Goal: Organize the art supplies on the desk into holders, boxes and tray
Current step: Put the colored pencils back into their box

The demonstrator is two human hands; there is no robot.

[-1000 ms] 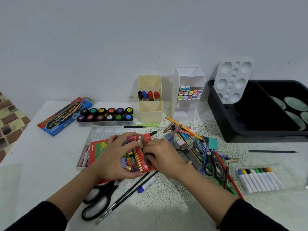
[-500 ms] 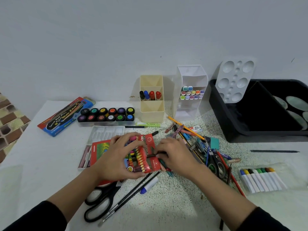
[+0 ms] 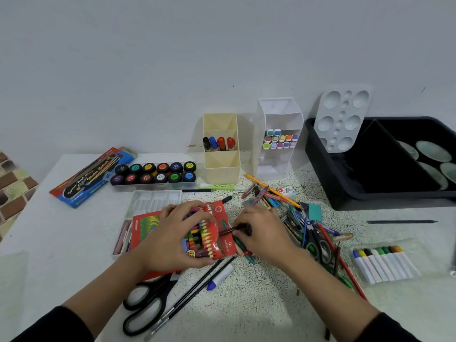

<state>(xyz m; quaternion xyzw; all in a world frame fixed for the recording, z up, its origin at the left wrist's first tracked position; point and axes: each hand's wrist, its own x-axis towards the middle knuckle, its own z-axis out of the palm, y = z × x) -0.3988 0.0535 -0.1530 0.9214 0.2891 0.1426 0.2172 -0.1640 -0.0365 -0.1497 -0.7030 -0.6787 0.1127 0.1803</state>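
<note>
A plain pale wall rises beyond the white speckled desk. Brick-patterned tiling shows far left of the left hand.

The left side of the worktop is bare, so a hand can slide in there. The front middle is open too. In the middle, the left hand gripping the crayon box and the right hand pinching a dark stick, maybe a crayon, fill the room. Black scissors and thin brushes lie across the front left. A pile of pens blocks the right, with the marker pack just past it. At the back, paint pots, cream holder, white holder and black tray stand close in a row. Between tray and marker pack lies one dark pencil.
</note>
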